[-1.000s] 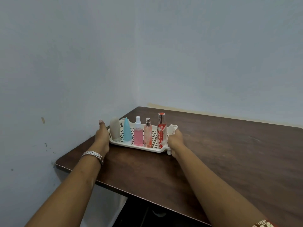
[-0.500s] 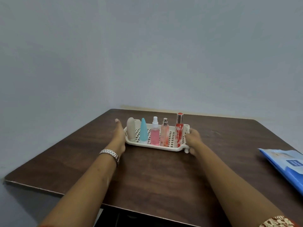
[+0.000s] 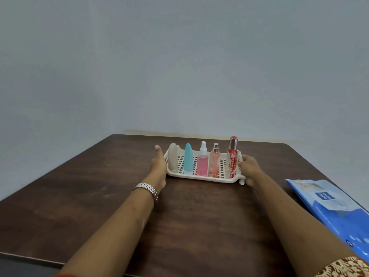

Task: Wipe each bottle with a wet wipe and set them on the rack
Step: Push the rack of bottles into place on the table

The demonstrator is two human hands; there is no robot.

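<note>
A cream slotted rack (image 3: 199, 177) sits on the dark wooden table (image 3: 199, 220) near its back edge. Several bottles stand upright in it in a row: a beige one (image 3: 173, 159), a teal one (image 3: 188, 158), a pink spray bottle (image 3: 202, 163), a peach perfume bottle (image 3: 214, 163) and a tall red one (image 3: 232, 156). My left hand (image 3: 158, 166) lies flat against the rack's left end, one digit straight up; its other fingers are hidden. My right hand (image 3: 249, 168) grips the rack's right end, fingers curled on the rim.
A blue pack of wet wipes (image 3: 329, 206) lies at the table's right edge. A metal watch (image 3: 147, 188) is on my left wrist. Grey walls stand close behind the table and to its left. The table's front edge runs across the bottom left.
The rack, held at both ends, has moved from near the table's left edge toward the middle. The view has swung right and the wipes pack has come into sight.
</note>
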